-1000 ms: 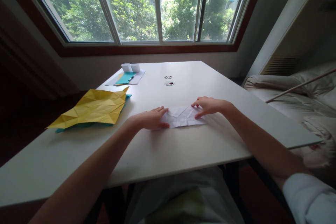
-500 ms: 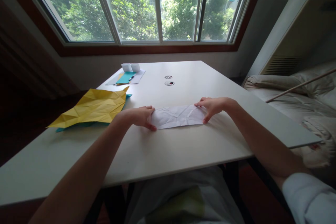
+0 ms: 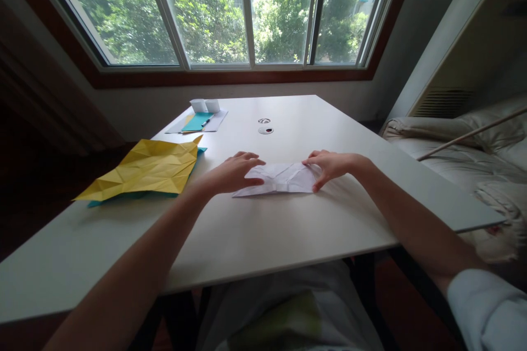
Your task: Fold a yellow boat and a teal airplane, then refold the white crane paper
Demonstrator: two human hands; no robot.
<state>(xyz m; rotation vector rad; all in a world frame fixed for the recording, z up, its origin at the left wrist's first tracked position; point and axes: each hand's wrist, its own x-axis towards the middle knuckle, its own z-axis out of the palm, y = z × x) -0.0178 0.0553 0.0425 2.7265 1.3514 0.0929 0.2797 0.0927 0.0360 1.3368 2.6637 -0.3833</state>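
A folded white sheet of paper (image 3: 284, 180) lies on the table in front of me, its surface marked by slanting creases and folds. My right hand (image 3: 331, 167) grips the paper's right end, thumb at the near edge and fingers at the far edge. Over the left part of the paper is my left hand (image 3: 236, 173), open, with its thumb and fingers apart; whether it touches the sheet I cannot tell. The paper's left corner sticks out below that hand.
Left of my hands, a creased yellow sheet (image 3: 150, 167) lies over a teal sheet (image 3: 201, 151). Farther back are a teal paper (image 3: 197, 122), a pen (image 3: 206, 122) and small white folded pieces (image 3: 205, 105). Round fittings (image 3: 265, 130) sit in the white tabletop (image 3: 247, 241).
My left hand has let go of the paper's left end and moved right and up over it. The right hand keeps its hold, shifted slightly left.
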